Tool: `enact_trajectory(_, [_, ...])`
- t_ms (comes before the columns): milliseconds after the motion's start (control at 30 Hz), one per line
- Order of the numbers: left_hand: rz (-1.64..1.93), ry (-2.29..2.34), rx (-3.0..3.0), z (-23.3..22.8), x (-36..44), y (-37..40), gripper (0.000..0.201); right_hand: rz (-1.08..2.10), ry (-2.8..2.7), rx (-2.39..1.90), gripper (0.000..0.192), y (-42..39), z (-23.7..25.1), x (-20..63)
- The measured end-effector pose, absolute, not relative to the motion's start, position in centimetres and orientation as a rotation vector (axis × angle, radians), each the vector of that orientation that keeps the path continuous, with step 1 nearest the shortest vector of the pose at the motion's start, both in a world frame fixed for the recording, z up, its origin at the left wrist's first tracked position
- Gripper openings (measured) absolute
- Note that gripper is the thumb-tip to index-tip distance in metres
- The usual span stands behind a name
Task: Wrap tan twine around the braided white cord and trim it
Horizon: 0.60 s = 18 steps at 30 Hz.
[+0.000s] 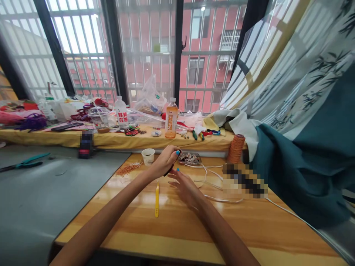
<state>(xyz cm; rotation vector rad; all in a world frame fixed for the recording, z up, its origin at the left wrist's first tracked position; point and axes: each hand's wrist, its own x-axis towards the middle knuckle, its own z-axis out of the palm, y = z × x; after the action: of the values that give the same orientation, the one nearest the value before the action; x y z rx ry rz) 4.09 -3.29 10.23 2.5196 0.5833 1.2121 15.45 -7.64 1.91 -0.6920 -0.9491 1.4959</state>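
Observation:
My left hand [164, 162] is closed above the wooden table, fingers curled around a small dark strip [168, 171] whose end shows below the fingers. What the strip is cannot be made out. Just below and to the right, my right hand [185, 185] reaches toward it with fingers stretched and apart; whether they touch the strip is unclear. Yellow tweezers [156, 201] lie in front of the hands. A shallow clear tray [190, 159] of small mixed pieces sits behind them, and a paper cup [148, 157] stands to the left.
Orange thread scraps [128, 169] lie left of the cup. White cords [219, 199] cross the right side near a blurred dark object [245, 181] and an orange thread spool [236, 148]. Teal pliers [26, 162] rest on the grey mat. Bottles, including an orange drink bottle [171, 120], crowd the ledge.

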Motion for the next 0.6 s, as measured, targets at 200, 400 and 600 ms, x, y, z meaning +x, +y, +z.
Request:
enact_trajectory(200, [1.054, 0.519, 2.691, 6.9, 3.4, -3.2, 0.037, 1.629, -0.836, -0.476, 0.024, -7.9, 2.9, 16.1])
enact_trajectory(400, [0.976, 0.407, 2.631, 5.8, 2.7, -3.2, 0.044, 1.585, -0.871, -0.461, 0.023, -7.5, 2.8, 16.9])
enact_trajectory(600, [0.957, 0.375, 2.482, 5.0, 2.9, -2.3, 0.043, 1.494, -0.909, -0.396, 0.028, -7.0, 2.9, 17.7])
